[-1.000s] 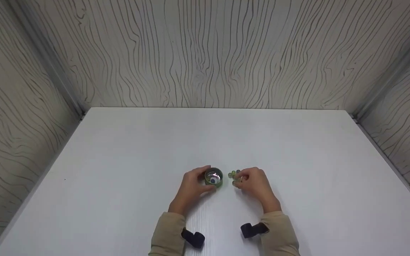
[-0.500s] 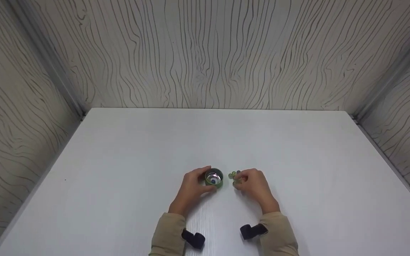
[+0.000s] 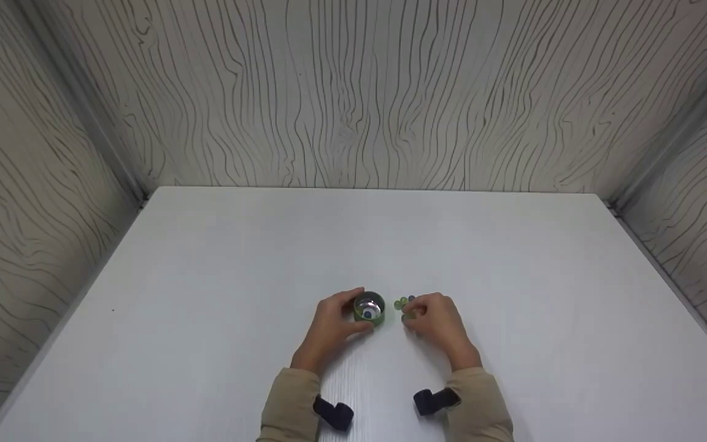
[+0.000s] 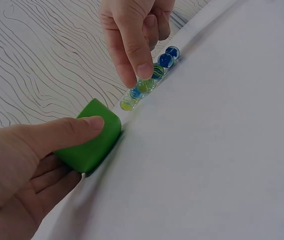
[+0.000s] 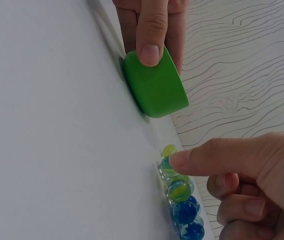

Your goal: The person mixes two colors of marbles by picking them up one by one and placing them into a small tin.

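My left hand (image 3: pixel 330 319) holds a small green cup (image 4: pixel 94 140), thumb on the near side and fingers round the far side. The cup stands upright on the white table, mouth up. Inside its shiny interior, the head view shows a dark blue marble. To the right of the cup lies a cluster of several glass marbles (image 5: pixel 185 212), some yellow-green, some blue. My right hand (image 3: pixel 442 320) is at this cluster, thumb and index finger at a green-and-blue marble (image 5: pixel 168 167) in a pinch. The other fingers are curled and partly hide the marbles.
The white table (image 3: pixel 237 258) spreads round both hands. Wood-grain patterned panels (image 3: pixel 344 92) rise behind it and at both sides. Black wrist mounts (image 3: pixel 335 415) stick out inward from the sleeves.
Almost nothing differs. The right thumb and index finger shift very slightly at the marbles, while the left hand keeps hold of the cup in the same place.
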A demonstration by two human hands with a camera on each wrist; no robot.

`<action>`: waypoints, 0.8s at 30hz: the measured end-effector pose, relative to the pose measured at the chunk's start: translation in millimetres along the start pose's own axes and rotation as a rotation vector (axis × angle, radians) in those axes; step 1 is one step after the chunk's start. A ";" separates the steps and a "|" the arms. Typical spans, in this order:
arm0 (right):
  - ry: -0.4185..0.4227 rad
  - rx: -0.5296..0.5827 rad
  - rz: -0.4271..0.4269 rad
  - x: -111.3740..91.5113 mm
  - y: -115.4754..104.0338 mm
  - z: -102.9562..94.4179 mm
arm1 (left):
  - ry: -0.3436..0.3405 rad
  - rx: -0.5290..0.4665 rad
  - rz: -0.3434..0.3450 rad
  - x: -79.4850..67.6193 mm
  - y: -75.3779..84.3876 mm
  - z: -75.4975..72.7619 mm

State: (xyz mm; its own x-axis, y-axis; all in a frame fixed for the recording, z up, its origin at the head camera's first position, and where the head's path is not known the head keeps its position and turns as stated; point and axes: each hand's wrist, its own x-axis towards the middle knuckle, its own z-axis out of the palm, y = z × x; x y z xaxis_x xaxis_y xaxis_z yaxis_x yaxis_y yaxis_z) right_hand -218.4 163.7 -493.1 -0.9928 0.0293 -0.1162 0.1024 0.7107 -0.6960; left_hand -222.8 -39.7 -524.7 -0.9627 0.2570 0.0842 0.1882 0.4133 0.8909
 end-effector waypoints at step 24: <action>-0.004 -0.038 0.008 2.6 2.2 3.6 | 0.000 0.017 -0.004 -0.2 1.1 0.4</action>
State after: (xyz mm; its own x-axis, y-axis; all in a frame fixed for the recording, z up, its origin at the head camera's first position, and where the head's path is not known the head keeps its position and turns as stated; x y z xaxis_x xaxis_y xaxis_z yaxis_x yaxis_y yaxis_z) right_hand -220.6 162.8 -497.5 -0.9916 0.0323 -0.1249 0.1080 0.7369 -0.6673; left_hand -222.3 -39.0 -524.0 -0.9636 0.2550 0.0810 0.1879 0.4293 0.8834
